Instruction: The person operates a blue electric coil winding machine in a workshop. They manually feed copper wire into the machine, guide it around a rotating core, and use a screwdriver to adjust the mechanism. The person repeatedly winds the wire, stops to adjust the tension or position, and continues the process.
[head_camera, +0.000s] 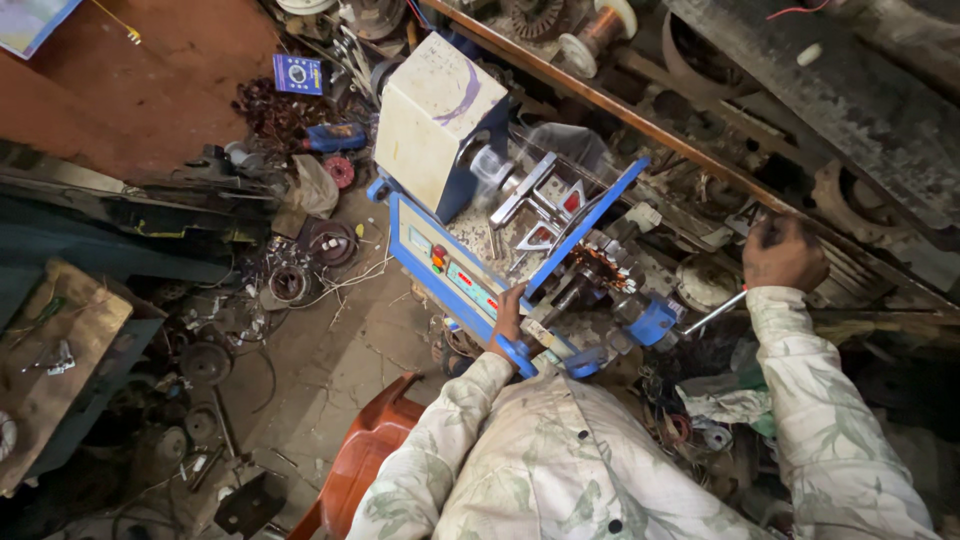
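Evidently heavy, rigid winder (470, 240): left hand (508, 318) grips its blue frame edge; right hand (782, 252) is fisted around the crank (718, 312).

At the frame's centre the winding machine (470, 250) has a bright blue frame, a cream box housing smeared with a purple streak, and red and yellow buttons on its pale panel. The shirt sleeves (810, 400) at the bottom are off-white with faded grey-green leaf print. An orange-red plastic chair (365, 450) shows lower left, and reddish-brown floor upper left.
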